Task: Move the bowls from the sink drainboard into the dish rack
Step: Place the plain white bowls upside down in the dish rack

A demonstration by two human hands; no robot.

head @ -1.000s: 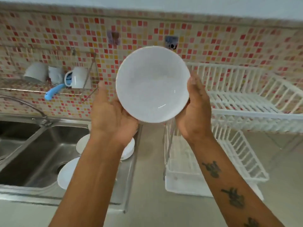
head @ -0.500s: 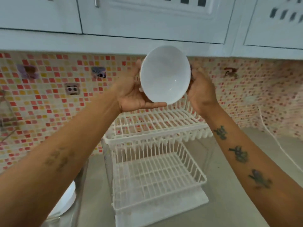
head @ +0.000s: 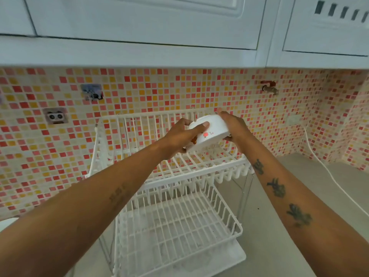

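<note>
A white bowl (head: 210, 132) with a small red and brown print is turned upside down, rim facing down, just over the top tier of the white two-tier dish rack (head: 139, 124). My left hand (head: 179, 136) grips its left side with fingers over the base. My right hand (head: 232, 124) holds its right side. The rack's lower tier (head: 175, 222) holds nothing. A white rim of another dish (head: 8, 222) shows at the far left edge, mostly hidden by my left forearm.
White wall cabinets (head: 139, 23) hang low above the mosaic tile backsplash. A tap fitting (head: 269, 87) sticks out of the wall at right. A white cable (head: 329, 174) runs across the grey counter to the right of the rack.
The bowl went from facing me over the sink area, rightward to above the rack, then was flipped rim-down and lowered to the rack's top tier. Both hands stayed on it.
</note>
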